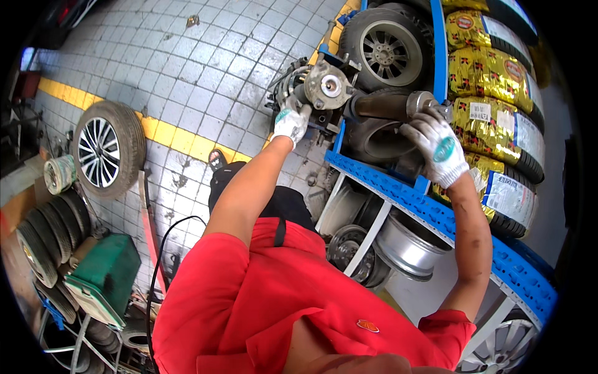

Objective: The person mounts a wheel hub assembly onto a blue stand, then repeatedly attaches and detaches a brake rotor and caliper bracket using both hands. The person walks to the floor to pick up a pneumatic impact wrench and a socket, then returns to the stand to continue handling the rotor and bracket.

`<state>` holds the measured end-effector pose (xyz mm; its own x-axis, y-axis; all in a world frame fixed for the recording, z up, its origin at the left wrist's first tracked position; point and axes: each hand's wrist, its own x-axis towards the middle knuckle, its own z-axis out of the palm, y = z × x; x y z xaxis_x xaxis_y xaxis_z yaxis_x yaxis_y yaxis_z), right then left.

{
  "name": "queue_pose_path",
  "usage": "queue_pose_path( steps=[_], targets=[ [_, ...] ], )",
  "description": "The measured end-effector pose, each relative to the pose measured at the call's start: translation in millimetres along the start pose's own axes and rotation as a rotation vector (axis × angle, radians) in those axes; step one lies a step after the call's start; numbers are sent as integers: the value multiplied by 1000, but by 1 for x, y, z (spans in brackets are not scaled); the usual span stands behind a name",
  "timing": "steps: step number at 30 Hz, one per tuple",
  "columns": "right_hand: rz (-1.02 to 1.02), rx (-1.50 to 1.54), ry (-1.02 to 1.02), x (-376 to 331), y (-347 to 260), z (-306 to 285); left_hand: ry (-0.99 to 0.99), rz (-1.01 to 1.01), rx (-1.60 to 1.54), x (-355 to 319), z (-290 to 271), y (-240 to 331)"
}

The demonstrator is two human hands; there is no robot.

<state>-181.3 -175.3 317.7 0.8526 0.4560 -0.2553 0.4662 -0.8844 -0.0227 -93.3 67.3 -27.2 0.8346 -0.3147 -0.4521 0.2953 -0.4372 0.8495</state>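
In white work gloves with a green patch, both my hands are at a greasy suspension strut assembly at the blue rack. Its round wheel hub [328, 87] has a flange with a central bore, and coiled parts show beside it. From the hub a thick brown strut tube [387, 106] runs right to a metal end. My left hand [291, 122] is closed against the hub's near left side, with some fingers hidden. My right hand [436, 144] curls its fingers over the near side of the tube's right end; its fingertips are partly hidden.
A wheel with an alloy rim [391, 53] and gold-wrapped tyres [483, 118] fill the blue rack [398, 190]. Bare rims [408, 246] sit below. To the left stand a wheel [103, 149], a green bin [109, 274] and stacked tyres [47, 234]. A black cable [159, 255] hangs nearby.
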Motion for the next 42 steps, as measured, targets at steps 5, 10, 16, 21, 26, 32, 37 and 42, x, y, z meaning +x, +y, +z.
queue_pose_path(
  steps=[5,10,16,21,26,32,37,42],
  targets=[
    [45,13,-118,-20,20,19,-134,57,31,58,1,64],
    [234,80,117,19,5,11,-137,57,223,130,27,43],
    [1110,134,65,90,3,2,-295,220,727,126,31,40],
    [1113,283,-340,124,51,-20,-134,85,455,124,26,42],
    [1187,700,-298,130,63,-38,-266,183,581,133,30,32],
    [832,524,50,52,75,-23,-299,392,842,133,31,42],
    [787,553,-207,52,96,-43,-92,168,354,158,37,32],
    [536,274,-193,35,106,-35,-303,-102,221,154,28,110]
  ],
)
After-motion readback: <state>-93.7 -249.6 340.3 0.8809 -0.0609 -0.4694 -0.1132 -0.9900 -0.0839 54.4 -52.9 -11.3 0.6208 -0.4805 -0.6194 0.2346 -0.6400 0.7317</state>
